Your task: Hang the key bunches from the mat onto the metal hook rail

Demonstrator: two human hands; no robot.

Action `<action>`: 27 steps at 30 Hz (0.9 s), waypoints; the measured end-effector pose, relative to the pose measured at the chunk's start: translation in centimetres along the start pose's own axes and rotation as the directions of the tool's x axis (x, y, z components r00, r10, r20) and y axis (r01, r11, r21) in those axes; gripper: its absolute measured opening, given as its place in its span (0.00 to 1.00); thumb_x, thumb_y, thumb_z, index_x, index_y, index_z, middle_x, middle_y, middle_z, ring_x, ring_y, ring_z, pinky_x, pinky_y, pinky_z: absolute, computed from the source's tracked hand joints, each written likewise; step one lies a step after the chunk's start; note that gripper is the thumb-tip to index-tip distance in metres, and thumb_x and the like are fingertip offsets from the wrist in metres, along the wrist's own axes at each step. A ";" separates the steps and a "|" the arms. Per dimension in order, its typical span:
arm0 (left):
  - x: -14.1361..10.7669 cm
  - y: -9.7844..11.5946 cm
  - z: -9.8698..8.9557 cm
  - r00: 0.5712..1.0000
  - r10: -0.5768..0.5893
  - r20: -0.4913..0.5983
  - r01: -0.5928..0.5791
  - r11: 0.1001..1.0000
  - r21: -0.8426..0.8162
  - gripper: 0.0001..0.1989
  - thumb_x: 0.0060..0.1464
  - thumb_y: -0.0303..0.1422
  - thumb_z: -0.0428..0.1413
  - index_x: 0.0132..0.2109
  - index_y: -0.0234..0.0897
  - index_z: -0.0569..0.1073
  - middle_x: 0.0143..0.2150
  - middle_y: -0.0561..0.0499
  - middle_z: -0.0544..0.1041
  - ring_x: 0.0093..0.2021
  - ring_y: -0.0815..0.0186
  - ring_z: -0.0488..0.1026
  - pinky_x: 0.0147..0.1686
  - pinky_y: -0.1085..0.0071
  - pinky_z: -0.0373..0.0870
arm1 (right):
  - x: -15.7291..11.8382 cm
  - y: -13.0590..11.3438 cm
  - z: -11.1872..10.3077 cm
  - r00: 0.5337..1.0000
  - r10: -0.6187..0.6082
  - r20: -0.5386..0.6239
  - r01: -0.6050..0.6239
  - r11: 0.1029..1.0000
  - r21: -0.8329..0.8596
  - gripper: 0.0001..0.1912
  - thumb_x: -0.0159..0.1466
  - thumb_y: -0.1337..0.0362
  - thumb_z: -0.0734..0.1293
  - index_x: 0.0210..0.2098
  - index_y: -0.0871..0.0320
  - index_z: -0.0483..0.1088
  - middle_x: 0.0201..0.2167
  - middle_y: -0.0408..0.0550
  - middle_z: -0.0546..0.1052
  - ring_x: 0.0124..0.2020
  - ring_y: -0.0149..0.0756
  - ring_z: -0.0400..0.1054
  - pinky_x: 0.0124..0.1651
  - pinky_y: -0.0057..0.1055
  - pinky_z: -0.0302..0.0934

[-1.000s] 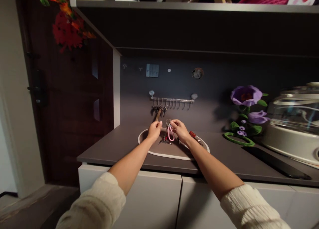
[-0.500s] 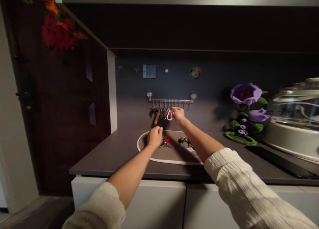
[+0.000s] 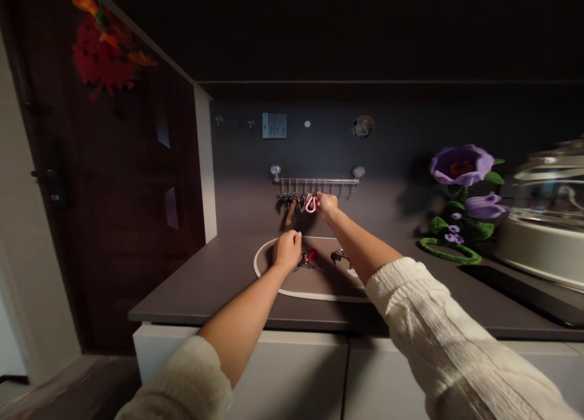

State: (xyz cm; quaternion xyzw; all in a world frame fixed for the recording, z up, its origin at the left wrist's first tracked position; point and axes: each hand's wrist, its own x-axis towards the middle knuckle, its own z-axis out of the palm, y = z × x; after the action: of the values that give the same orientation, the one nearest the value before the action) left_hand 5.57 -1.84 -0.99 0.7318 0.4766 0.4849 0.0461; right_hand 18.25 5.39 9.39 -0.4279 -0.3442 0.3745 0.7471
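Note:
My right hand (image 3: 327, 204) is closed at the hook rail (image 3: 317, 181) on the wall, gripping a keychain with a pink loop (image 3: 311, 205) that hangs out to the left of the fingers. Left of it, keys with a brown strap (image 3: 291, 213) dangle from the hooks. My left hand (image 3: 288, 249) is closed just above the oval mat (image 3: 260, 265); its fingers face away, so whatever is in them is hidden. Beside it on the mat lies a bunch of keys with a red piece (image 3: 311, 255). More dark keys (image 3: 338, 257) rest partly behind my right forearm.
Purple knitted flowers (image 3: 462, 165) with a green ring base stand right on the counter (image 3: 191, 280). Past them sits a white appliance with a clear dome (image 3: 542, 240), a flat black object (image 3: 515, 295) in front. A shelf (image 3: 347, 36) overhangs the counter; a dark door (image 3: 123, 225) is left.
The view has tilted and shifted slightly. My right hand stays at the rail with the pink loop, which has swung a little. My left hand remains closed over the mat.

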 end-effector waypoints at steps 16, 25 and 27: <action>0.6 -1.0 0.7 0.996 -0.075 0.044 0.081 0.988 -0.129 0.14 0.54 0.34 0.43 0.26 0.35 0.68 0.24 0.51 0.71 0.27 0.70 0.65 0.29 0.74 0.56 | 0.0 1.4 -1.0 0.995 -0.019 0.094 0.024 0.999 -0.046 0.07 0.57 0.73 0.59 0.23 0.61 0.62 0.12 0.39 0.65 0.14 0.24 0.59 0.21 0.22 0.61; 0.7 -1.2 0.9 0.995 -0.062 0.080 0.079 0.969 -0.233 0.12 0.53 0.33 0.44 0.26 0.34 0.68 0.24 0.52 0.71 0.26 0.70 0.65 0.29 0.74 0.57 | -1.0 1.7 -2.7 0.970 0.018 0.244 0.003 0.996 -0.086 0.07 0.56 0.76 0.59 0.23 0.61 0.61 0.17 0.41 0.68 0.18 0.22 0.62 0.23 0.19 0.59; 0.6 -1.2 0.9 0.994 -0.068 0.090 0.089 0.960 -0.266 0.11 0.52 0.32 0.45 0.27 0.34 0.68 0.24 0.52 0.70 0.25 0.70 0.64 0.28 0.74 0.57 | -1.7 1.7 -3.1 0.970 0.031 0.242 -0.005 0.994 -0.108 0.07 0.56 0.76 0.59 0.23 0.62 0.61 0.17 0.41 0.67 0.17 0.21 0.61 0.21 0.18 0.57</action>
State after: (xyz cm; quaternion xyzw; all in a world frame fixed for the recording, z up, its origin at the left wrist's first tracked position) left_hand 5.45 -0.34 -1.68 0.7180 0.4325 0.5136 0.1835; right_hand 19.58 3.33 6.32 -0.4209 -0.4487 0.4123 0.6719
